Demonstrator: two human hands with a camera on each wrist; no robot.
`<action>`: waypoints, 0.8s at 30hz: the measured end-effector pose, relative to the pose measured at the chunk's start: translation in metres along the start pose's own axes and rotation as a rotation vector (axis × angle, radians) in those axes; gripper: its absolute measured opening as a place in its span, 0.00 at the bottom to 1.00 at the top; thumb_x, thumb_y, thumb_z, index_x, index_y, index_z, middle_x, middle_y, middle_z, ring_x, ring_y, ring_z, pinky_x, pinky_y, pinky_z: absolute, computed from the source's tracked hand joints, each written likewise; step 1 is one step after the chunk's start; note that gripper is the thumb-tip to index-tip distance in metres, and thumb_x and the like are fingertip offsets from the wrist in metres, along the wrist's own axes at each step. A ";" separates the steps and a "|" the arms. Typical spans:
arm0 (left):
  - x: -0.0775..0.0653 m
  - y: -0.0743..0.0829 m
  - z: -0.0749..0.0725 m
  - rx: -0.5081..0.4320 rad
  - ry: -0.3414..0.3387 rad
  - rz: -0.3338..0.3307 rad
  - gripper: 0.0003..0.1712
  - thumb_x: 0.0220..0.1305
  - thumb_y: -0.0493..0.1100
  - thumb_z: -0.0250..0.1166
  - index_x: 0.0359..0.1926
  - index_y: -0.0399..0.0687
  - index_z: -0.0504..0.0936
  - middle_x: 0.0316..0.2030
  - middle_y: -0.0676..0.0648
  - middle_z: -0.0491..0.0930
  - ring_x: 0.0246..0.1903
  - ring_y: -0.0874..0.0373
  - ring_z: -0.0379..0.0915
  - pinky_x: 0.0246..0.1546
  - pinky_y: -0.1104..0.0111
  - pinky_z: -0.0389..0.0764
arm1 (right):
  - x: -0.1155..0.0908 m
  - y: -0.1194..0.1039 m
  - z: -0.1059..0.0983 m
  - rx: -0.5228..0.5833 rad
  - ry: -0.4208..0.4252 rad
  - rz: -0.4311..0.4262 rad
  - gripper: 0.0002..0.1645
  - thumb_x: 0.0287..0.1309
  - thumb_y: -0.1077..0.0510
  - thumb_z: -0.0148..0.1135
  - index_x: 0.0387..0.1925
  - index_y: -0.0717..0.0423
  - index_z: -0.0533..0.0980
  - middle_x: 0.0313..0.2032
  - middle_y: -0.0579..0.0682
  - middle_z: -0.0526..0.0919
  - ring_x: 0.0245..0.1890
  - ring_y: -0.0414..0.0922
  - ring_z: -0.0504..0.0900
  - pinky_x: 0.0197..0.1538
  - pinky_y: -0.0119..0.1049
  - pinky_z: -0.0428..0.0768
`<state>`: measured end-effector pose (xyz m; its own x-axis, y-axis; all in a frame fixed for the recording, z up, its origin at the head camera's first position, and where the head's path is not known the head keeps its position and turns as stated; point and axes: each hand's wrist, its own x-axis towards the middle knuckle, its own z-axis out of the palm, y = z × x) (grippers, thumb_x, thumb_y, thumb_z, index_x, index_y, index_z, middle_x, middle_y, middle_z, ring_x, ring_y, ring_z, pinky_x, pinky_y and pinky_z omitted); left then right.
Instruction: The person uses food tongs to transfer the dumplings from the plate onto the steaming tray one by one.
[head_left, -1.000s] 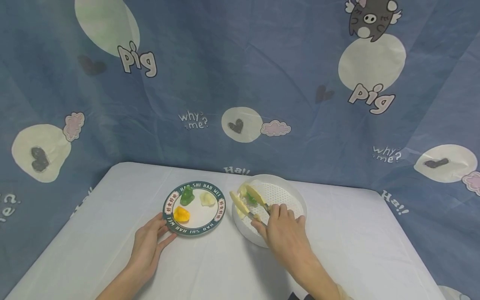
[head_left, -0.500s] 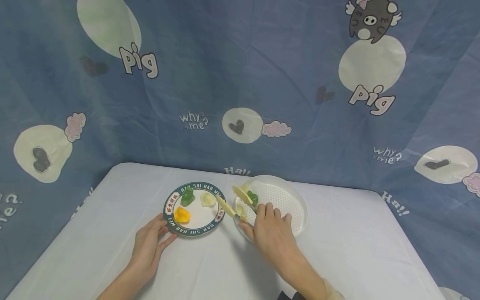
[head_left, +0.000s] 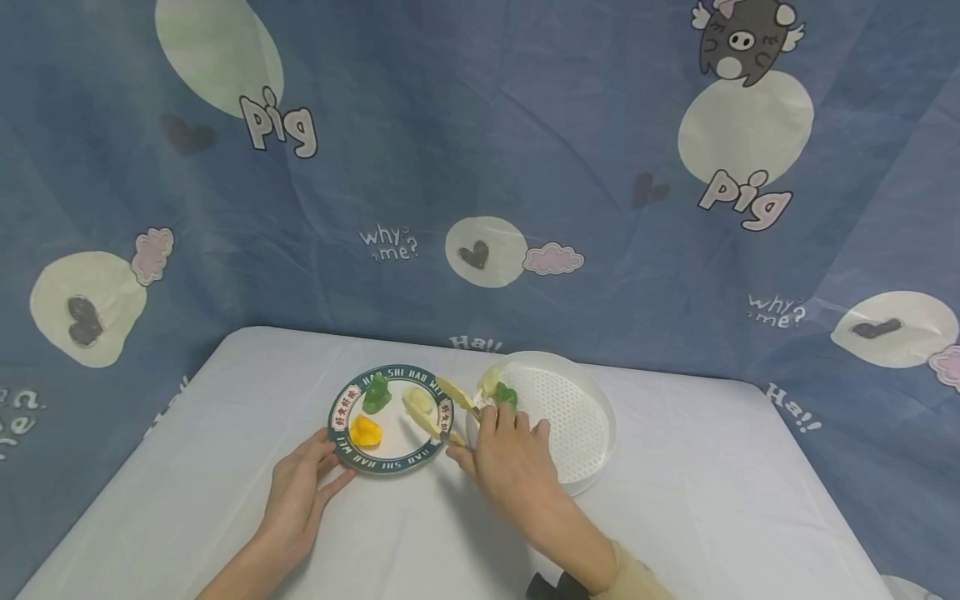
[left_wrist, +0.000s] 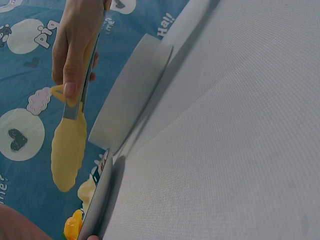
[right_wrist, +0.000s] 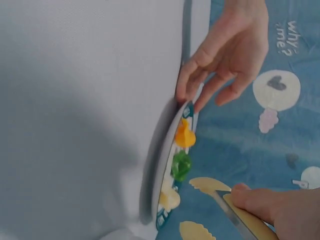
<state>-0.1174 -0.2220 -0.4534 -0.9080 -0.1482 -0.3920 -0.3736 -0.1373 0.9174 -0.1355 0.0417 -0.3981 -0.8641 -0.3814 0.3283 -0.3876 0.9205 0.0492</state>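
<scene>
My left hand grips the near-left rim of a round green-bordered plate. On it lie a crumpled green piece, a glossy orange-yellow piece and a pale cream piece. My right hand holds food tongs with yellow scalloped tips. Their jaws stand apart with nothing between them, above the plate's right side; in the head view they overlap the cream piece. In the right wrist view, left-hand fingers meet the plate's edge.
Right of the plate stands a round white perforated basket. A green piece and a pale piece lie at its left side. A white cloth covers the table, with a blue printed curtain behind.
My right hand has carried the opened tongs left, out of the basket and over the plate. The green piece stays in the basket. My left hand and the plate keep their place.
</scene>
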 end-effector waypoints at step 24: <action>0.000 0.000 0.001 -0.001 0.003 -0.009 0.40 0.83 0.42 0.39 0.86 0.36 0.35 0.87 0.30 0.33 0.85 0.34 0.45 0.73 0.60 0.80 | 0.016 -0.014 0.018 -0.049 -0.094 0.003 0.36 0.69 0.29 0.63 0.49 0.59 0.79 0.38 0.55 0.82 0.39 0.52 0.85 0.39 0.47 0.80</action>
<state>-0.1178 -0.2216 -0.4529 -0.9039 -0.1500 -0.4005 -0.3816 -0.1398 0.9137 -0.1496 0.0213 -0.4109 -0.8923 -0.3831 0.2388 -0.3710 0.9237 0.0956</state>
